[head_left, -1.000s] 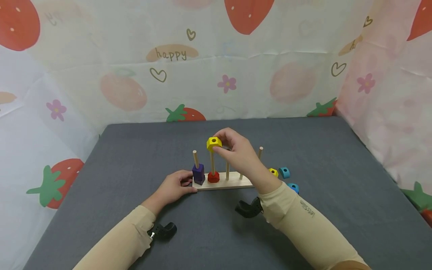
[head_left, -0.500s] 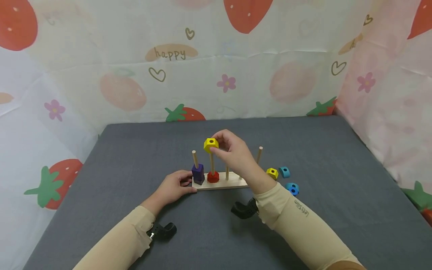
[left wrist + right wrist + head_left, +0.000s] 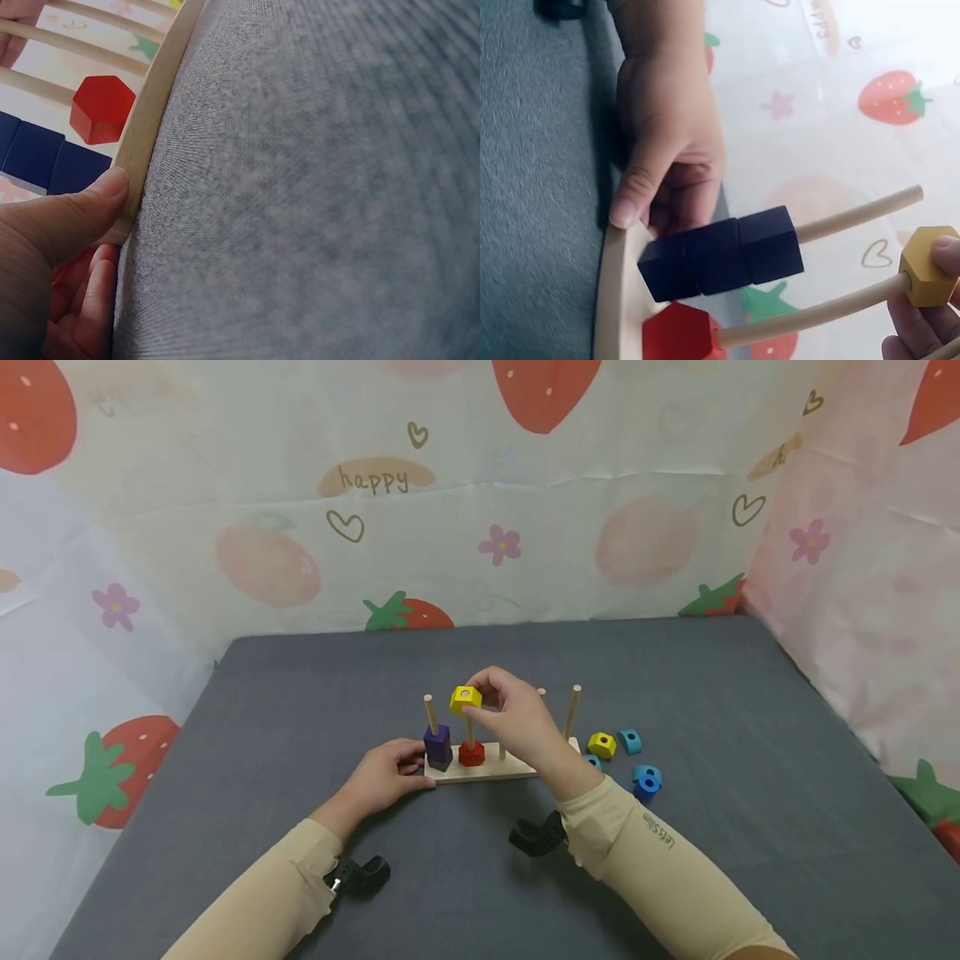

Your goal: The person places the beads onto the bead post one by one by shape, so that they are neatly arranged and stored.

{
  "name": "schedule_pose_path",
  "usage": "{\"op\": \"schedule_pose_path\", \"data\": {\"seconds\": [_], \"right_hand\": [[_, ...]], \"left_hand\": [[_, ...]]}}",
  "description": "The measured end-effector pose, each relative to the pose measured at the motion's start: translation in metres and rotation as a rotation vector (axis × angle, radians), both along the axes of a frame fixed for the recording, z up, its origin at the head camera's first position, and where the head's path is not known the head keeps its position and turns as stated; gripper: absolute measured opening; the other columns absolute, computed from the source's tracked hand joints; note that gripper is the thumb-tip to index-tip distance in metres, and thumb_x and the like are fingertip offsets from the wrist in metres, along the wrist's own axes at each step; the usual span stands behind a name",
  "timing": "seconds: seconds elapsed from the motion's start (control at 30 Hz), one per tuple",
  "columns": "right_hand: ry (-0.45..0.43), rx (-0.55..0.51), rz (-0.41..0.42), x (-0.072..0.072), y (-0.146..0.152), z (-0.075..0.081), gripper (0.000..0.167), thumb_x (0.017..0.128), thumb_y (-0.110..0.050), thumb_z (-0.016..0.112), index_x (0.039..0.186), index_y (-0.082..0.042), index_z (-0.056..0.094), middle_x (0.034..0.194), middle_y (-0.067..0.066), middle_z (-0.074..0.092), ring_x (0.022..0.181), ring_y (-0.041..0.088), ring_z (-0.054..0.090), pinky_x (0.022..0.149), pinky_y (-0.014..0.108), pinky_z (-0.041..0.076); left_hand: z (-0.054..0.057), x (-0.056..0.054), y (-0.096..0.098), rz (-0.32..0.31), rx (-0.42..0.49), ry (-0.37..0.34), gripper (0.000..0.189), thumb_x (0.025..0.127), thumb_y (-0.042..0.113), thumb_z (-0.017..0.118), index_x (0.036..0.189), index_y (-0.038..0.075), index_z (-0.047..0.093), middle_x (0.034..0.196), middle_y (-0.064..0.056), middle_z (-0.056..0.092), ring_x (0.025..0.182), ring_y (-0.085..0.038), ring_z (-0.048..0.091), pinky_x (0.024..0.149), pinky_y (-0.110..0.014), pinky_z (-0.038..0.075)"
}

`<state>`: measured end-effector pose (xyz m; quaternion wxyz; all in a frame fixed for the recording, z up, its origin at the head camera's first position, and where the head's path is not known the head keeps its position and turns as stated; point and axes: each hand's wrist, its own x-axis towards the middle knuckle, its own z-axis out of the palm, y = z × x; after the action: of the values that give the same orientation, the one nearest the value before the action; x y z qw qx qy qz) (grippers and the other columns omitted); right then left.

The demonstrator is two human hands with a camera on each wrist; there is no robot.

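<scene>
On the grey table [image 3: 427, 885] lies a peg board [image 3: 495, 769], the left hand [image 3: 381, 777] gripping its end, the right hand [image 3: 517, 714] closed in a pinch. A purple stack [image 3: 438, 746] and red block [image 3: 472, 754] look seated; the pinched yellow block [image 3: 464, 700] rings the red's peg [image 3: 470, 731], high up. Loose blue pieces [image 3: 626, 741] and another yellow block [image 3: 597, 745] apparently remain.

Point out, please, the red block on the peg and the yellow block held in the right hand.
Red block [image 3: 472, 756], head view, on its front face.
Held yellow block [image 3: 925, 268], right wrist view, on its side.
</scene>
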<state>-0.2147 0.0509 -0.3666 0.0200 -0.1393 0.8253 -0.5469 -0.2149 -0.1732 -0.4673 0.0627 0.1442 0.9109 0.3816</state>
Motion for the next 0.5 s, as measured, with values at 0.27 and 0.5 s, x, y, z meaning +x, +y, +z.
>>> {"op": "schedule_pose_path", "data": {"seconds": [0.27, 0.5], "right_hand": [[-0.001, 0.030, -0.054, 0.002, -0.003, -0.007, 0.023, 0.084, -0.019, 0.067, 0.104, -0.018, 0.058, 0.100, -0.004, 0.058, 0.097, 0.013, 0.057, 0.087, 0.032, 0.048], [-0.005, 0.018, -0.090, 0.004, -0.002, -0.012, 0.046, 0.083, -0.018, 0.069, 0.122, -0.016, 0.046, 0.101, -0.003, 0.061, 0.093, 0.016, 0.056, 0.083, 0.033, 0.048]], "left_hand": [[-0.001, 0.000, -0.001, 0.007, -0.012, -0.003, 0.051, 0.073, 0.026, 0.078, 0.119, 0.012, 0.061, 0.107, 0.000, 0.060, 0.094, -0.009, 0.057, 0.083, -0.028, 0.049], [-0.002, 0.000, 0.000, 0.014, -0.011, -0.004, 0.051, 0.072, 0.027, 0.078, 0.119, 0.012, 0.061, 0.108, 0.000, 0.060, 0.094, -0.009, 0.057, 0.083, -0.028, 0.049]]}}
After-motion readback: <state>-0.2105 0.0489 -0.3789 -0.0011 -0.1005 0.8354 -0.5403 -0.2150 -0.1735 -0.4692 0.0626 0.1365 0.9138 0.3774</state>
